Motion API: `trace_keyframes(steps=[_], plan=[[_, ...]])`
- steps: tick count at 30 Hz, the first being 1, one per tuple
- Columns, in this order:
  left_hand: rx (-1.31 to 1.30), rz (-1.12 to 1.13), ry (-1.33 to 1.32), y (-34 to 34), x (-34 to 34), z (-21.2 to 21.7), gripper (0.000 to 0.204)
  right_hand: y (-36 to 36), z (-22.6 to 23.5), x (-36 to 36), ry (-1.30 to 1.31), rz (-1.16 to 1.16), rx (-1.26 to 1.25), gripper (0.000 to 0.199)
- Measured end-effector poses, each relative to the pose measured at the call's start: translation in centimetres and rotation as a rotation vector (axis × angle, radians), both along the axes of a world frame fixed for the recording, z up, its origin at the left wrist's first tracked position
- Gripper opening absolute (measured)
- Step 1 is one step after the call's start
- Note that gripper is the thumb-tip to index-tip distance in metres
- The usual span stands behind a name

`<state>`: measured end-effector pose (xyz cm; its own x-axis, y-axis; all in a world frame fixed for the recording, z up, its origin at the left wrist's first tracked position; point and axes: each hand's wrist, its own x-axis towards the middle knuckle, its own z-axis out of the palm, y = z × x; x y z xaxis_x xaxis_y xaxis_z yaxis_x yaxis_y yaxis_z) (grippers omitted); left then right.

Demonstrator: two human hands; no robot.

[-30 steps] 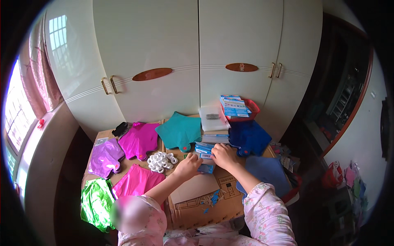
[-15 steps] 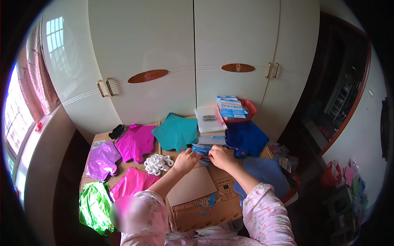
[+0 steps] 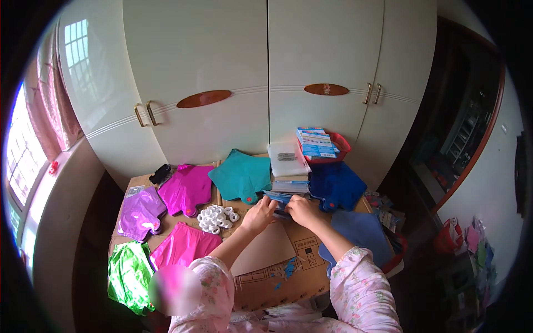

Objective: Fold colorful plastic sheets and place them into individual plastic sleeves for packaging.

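Near the middle of the cardboard-covered table, my left hand and my right hand are side by side, fingers bent in a pinch. Both grip a small bundle of blue printed cards at its near edge. Just behind the bundle lies a stack of pale, blue-edged cards. Beyond that is a pile of clear plastic bags with a grey bundle on top. A plain tan cardboard sheet lies in front of my hands, partly under my left forearm.
Left of my hands are white rings in a heap and teal, magenta, pink, purple and green foil-like pouches. Dark blue pouches and a red basket with blue boxes are at the right.
My hands have shifted slightly, and the blue cards between them now tilt differently. The whole view has moved a little. Both hands keep their grip.
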<state>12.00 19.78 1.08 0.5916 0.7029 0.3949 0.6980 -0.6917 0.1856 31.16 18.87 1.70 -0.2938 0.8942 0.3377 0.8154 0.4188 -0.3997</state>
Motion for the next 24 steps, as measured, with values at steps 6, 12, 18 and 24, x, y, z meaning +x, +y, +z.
trace_keyframes(steps=[6, 12, 18, 24], plan=[[-0.101, 0.133, 0.196, -3.0, -4.6, 1.7, 0.061, -3.0, 1.8, -0.2, 0.087, 0.024, 0.036, 0.016], [-0.442, 0.197, 0.369, -5.7, -9.4, 0.9, 0.086, -8.3, 0.5, -1.3, -0.224, 0.045, -0.463, 0.059], [-0.649, 0.104, 0.145, -5.2, -11.1, 1.0, 0.065, -9.0, 0.1, -2.8, -0.038, 0.050, -0.394, 0.074], [-0.655, 0.018, -0.142, -9.3, -11.0, 6.9, 0.032, -7.8, -2.4, -1.6, 0.475, 0.099, -0.288, 0.068]])
